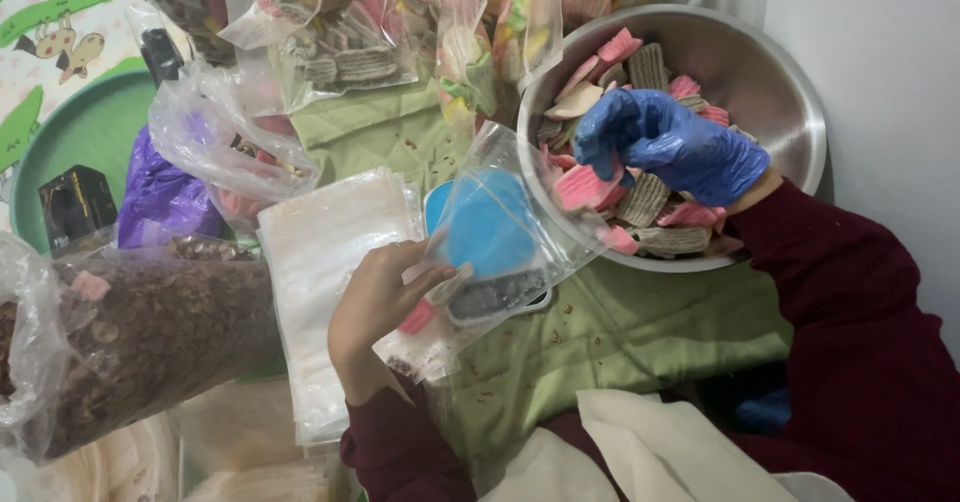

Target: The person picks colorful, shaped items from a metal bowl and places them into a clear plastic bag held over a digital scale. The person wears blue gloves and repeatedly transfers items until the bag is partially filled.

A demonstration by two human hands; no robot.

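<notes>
Between our hands, a clear plastic bag hangs tilted, mouth up toward the steel bowl. Left hand, bare, pinches the bag's lower edge w/ thumb and fingers closed on it. Right hand, blue glove, is curled shut on a few ridged wafer pieces, pink and brown, right at the bag mouth, over the bowl rim. A couple of pieces already sit at the bag bottom, next to left thumb. Judgement: we keep the mouth wide and close under the right hand, let pieces slide in flat, not crush them. Stack of empty bags lies just left of left hand; a blue scale sits behind the bag, partly hidden.
</notes>
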